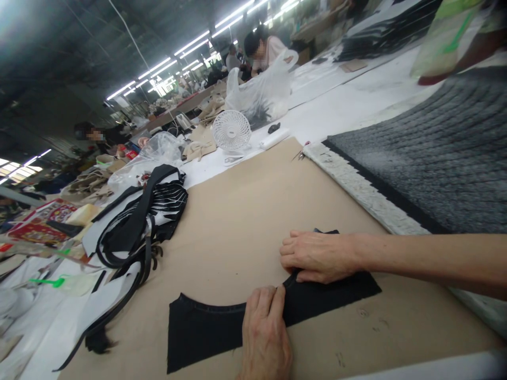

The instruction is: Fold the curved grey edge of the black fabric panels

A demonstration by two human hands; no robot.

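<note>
A black fabric piece (pixel 206 331) with a curved upper edge lies flat on a tan board (pixel 222 227). Along the curve its edge looks narrowly folded over. My left hand (pixel 264 330) is closed at the middle of this edge, its fingers bent and pressed together on the fabric. Just to the right, my right hand (pixel 317 256) curls over the same edge, thumb low and fingers closed on the cloth. The fingertips of the right hand are partly hidden, and the hand covers part of the edge.
Black strips and cut pieces (pixel 138 221) are heaped at left. A white fan (pixel 232 131) and a plastic bag (pixel 261 89) stand at the back. Stacked dark grey fabric (pixel 428 142) lies right. Small scissors (pixel 298 155) rest near the board's far corner. Another person (pixel 273 50) sits beyond.
</note>
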